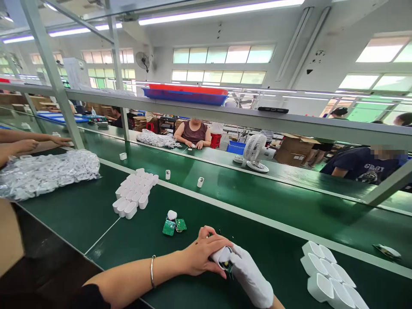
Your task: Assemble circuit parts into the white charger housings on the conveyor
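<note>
My left hand (201,255) is bare with a bracelet at the wrist. Its fingers are curled around a small white plastic housing (221,256) at the near edge of the green belt (289,223). My right hand (249,274) wears a white glove and pinches a small green circuit board (228,266) against the housing's open end. Two more green circuit boards (174,226) and a white cap (172,214) lie just left of my hands.
A cluster of white housings (135,193) stands to the left, another group (328,274) at the right. A bag of white parts (48,171) lies far left near a co-worker's arms (28,143). Loose housings (200,182), a desk fan (255,152) and seated workers are across the belt.
</note>
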A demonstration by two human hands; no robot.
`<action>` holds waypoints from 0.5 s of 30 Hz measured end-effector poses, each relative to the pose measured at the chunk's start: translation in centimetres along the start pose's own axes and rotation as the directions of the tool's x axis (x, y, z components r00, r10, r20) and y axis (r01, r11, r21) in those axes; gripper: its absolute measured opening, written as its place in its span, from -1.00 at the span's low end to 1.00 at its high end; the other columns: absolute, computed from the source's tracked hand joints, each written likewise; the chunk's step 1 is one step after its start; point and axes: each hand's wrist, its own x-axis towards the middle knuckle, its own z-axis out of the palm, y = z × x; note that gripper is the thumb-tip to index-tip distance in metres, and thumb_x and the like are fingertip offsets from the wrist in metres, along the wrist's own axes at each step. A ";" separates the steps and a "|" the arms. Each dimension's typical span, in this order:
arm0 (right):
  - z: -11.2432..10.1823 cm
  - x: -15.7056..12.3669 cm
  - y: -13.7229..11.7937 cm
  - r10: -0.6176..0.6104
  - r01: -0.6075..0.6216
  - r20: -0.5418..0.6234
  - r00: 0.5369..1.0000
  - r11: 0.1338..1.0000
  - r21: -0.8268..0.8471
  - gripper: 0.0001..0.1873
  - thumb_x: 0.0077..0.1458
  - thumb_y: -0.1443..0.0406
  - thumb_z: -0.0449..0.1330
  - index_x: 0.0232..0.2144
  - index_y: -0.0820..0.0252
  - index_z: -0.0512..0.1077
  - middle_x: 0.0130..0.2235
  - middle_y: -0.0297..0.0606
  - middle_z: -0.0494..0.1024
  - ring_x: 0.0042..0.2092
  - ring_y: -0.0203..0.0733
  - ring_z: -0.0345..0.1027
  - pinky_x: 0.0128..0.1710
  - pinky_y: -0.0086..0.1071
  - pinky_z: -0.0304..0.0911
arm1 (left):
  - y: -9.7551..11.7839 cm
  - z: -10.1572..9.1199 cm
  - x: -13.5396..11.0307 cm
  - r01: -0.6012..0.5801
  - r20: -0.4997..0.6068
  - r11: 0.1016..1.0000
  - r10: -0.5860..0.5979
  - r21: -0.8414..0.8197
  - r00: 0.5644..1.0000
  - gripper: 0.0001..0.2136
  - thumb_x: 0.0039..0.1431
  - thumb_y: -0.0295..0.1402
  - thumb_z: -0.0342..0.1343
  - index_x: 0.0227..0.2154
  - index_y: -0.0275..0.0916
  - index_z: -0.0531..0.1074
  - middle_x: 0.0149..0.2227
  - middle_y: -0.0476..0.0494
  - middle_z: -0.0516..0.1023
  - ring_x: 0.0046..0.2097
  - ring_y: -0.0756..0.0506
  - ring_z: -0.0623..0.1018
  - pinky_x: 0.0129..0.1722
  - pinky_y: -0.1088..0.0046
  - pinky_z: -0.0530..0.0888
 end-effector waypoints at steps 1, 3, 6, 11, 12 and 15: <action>0.1 -0.1 -0.2 0.028 -0.029 -0.041 0.999 0.999 -0.015 -0.44 -0.25 -0.10 0.29 -0.33 0.21 0.55 -0.30 -0.10 0.58 -0.26 0.04 0.43 -0.19 -0.08 0.33 | 0.0 -0.1 0.0 0.005 -0.005 1.000 -0.005 -0.012 1.000 -0.40 -0.05 0.02 0.19 0.05 -0.11 0.31 0.04 -0.14 0.44 0.00 -0.20 0.27 0.07 0.24 0.16; 0.4 -0.3 -0.6 0.052 -0.054 -0.109 0.993 0.998 -0.024 -0.47 -0.29 -0.10 0.30 -0.42 0.23 0.54 -0.42 -0.15 0.56 -0.38 -0.05 0.41 -0.31 -0.16 0.35 | -0.1 -0.2 0.0 0.011 -0.012 0.998 -0.012 -0.064 1.000 -0.41 -0.02 0.00 0.18 0.07 -0.12 0.29 0.05 -0.18 0.43 0.00 -0.20 0.28 0.08 0.21 0.16; 0.9 -0.7 -1.2 0.012 -0.009 -0.198 0.980 1.000 0.017 -0.46 -0.31 -0.07 0.33 -0.38 0.22 0.54 -0.37 -0.12 0.57 -0.33 -0.01 0.42 -0.27 -0.16 0.35 | -0.1 0.1 -0.1 0.044 -0.058 0.972 -0.059 -0.231 0.997 -0.32 -0.02 -0.01 0.19 0.14 -0.17 0.21 0.12 -0.25 0.34 0.05 -0.21 0.27 0.11 0.16 0.18; 0.9 -0.8 -1.1 -0.029 0.040 -0.331 0.943 0.999 0.027 -0.49 -0.25 -0.03 0.33 -0.28 0.18 0.52 -0.22 -0.07 0.57 -0.16 0.08 0.42 -0.15 -0.12 0.33 | -0.3 1.3 0.1 0.209 -0.025 0.765 -0.282 -0.609 0.959 -0.25 -0.08 0.03 0.20 0.13 -0.30 0.23 -0.02 -0.32 0.44 -0.07 -0.21 0.46 -0.02 0.17 0.35; 0.8 -0.8 -0.9 -0.039 0.046 -0.357 0.933 0.999 0.013 -0.51 -0.24 -0.02 0.32 -0.31 0.17 0.51 -0.23 -0.07 0.57 -0.17 0.07 0.43 -0.16 -0.13 0.33 | -0.3 1.4 0.3 0.236 0.014 0.712 -0.303 -0.662 0.953 -0.29 -0.07 0.04 0.19 0.08 -0.33 0.28 -0.11 -0.29 0.49 -0.17 -0.18 0.51 -0.11 0.22 0.41; 0.7 -0.6 -0.6 -0.069 0.058 -0.394 0.917 0.997 -0.042 -0.54 -0.21 -0.03 0.30 -0.35 0.18 0.50 -0.24 -0.08 0.57 -0.19 0.05 0.43 -0.22 -0.17 0.36 | -0.3 1.3 0.5 0.272 0.040 0.655 -0.347 -0.705 0.937 -0.40 -0.08 0.00 0.21 -0.06 -0.34 0.41 -0.29 -0.18 0.51 -0.34 -0.08 0.52 -0.29 0.38 0.44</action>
